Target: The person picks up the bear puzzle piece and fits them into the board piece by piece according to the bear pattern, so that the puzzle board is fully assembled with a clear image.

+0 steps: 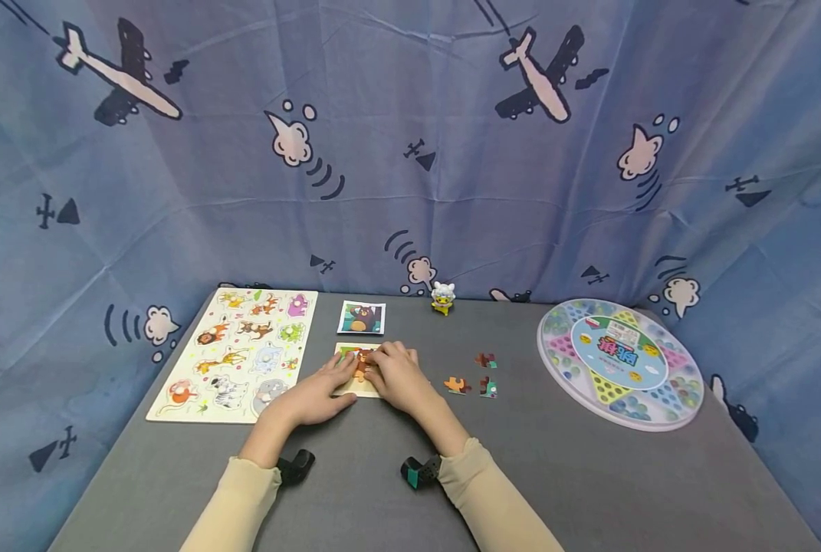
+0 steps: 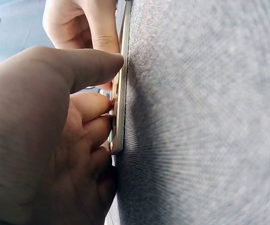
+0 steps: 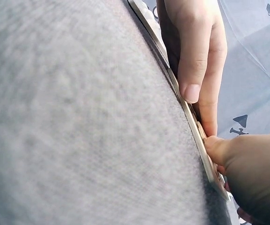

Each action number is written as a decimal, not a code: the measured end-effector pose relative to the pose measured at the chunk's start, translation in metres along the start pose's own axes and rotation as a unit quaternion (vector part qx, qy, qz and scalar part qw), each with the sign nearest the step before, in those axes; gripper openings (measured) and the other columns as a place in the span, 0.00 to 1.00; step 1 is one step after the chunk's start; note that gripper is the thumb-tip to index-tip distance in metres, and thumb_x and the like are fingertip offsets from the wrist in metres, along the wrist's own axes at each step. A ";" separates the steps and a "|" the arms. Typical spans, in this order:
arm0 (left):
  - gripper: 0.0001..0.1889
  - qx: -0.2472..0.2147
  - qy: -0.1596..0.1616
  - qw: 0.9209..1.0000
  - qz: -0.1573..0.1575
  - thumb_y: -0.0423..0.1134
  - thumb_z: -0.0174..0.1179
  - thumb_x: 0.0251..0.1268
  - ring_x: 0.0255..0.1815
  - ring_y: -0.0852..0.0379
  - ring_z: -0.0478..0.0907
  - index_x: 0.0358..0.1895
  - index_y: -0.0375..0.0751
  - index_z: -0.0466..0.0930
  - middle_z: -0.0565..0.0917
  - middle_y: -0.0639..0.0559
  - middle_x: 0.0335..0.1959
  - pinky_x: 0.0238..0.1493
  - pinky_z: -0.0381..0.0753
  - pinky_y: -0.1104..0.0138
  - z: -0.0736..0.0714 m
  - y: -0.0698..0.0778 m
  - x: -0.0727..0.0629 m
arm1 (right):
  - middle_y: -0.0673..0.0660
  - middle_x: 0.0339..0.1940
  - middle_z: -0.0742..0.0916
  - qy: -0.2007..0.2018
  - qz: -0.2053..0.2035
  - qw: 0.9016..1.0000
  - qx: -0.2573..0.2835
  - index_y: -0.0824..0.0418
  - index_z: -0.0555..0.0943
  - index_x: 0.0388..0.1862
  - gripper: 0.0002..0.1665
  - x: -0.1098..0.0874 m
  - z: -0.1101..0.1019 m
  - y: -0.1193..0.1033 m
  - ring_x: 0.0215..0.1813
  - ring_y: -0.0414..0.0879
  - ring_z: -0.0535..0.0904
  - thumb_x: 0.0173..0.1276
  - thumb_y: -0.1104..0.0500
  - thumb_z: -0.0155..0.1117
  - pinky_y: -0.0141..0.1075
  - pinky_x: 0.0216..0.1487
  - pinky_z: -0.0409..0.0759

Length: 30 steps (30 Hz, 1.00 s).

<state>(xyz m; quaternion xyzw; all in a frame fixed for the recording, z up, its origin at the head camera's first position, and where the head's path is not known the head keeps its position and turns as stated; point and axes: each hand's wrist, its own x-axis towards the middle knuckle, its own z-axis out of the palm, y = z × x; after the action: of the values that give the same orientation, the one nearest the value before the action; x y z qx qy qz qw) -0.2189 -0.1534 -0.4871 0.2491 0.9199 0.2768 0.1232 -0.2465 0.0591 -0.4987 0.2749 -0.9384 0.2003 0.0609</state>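
Two hands on a small bear puzzle at a grey worktop

From where I stand, the person's left hand (image 1: 322, 389) lies with its fingers outstretched and its thumb apart, fingertips on the left of a small puzzle board (image 1: 365, 392) and thumb along its near edge. This looks like steadying. The right hand (image 1: 406, 379) bends over the board's right side, fingers touching the bear picture (image 1: 360, 366); I cannot tell whether they pinch a piece or only press. The board lies flat on the worktop (image 1: 576, 491), in front of the person.

Just right of the right hand are three loose pieces: one orange (image 1: 457, 386), one brown (image 1: 485, 359) and one brown and green (image 1: 488, 387), likely set there for easy reach. Beyond the board is a small bear card (image 1: 362, 318); farther right, by the back edge, stands a toy figure (image 1: 442, 297).

A large animal board (image 1: 175, 415) limits room on the left. A round game box (image 1: 619, 353) sits well to the right, leaving open worktop around the loose pieces and along the near side.
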 end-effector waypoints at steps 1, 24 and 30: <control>0.36 0.000 -0.001 1.000 -0.001 0.45 0.57 0.82 0.88 0.36 0.43 0.83 0.32 0.58 0.55 0.38 0.86 0.84 0.52 0.40 0.000 0.000 0.000 | 0.58 0.54 0.86 -0.001 0.003 1.000 0.000 0.59 0.88 0.57 0.16 0.000 0.000 0.000 0.58 0.55 0.78 0.80 0.52 0.66 0.53 0.56 0.72; 0.33 -0.008 -0.009 1.000 -0.011 0.47 0.53 0.85 0.88 0.37 0.40 0.84 0.38 0.59 0.52 0.40 0.87 0.85 0.50 0.39 -0.001 0.000 0.000 | 0.56 0.52 0.87 0.023 0.003 1.000 0.018 0.54 0.90 0.54 0.14 0.000 0.001 0.001 0.56 0.53 0.79 0.76 0.50 0.71 0.51 0.53 0.73; 0.33 -0.009 -0.008 1.000 -0.011 0.46 0.53 0.84 0.88 0.36 0.41 0.84 0.38 0.59 0.53 0.39 0.87 0.84 0.51 0.39 -0.001 0.002 0.000 | 0.56 0.52 0.87 0.023 0.003 0.999 0.040 0.57 0.90 0.54 0.14 -0.001 0.001 0.003 0.56 0.54 0.79 0.76 0.53 0.71 0.51 0.52 0.73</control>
<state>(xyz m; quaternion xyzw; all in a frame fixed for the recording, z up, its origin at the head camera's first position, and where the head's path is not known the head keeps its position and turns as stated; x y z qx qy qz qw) -0.2186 -0.1519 -0.4848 0.2401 0.9191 0.2813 0.1361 -0.2475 0.0617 -0.5015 0.2694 -0.9290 0.2438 0.0708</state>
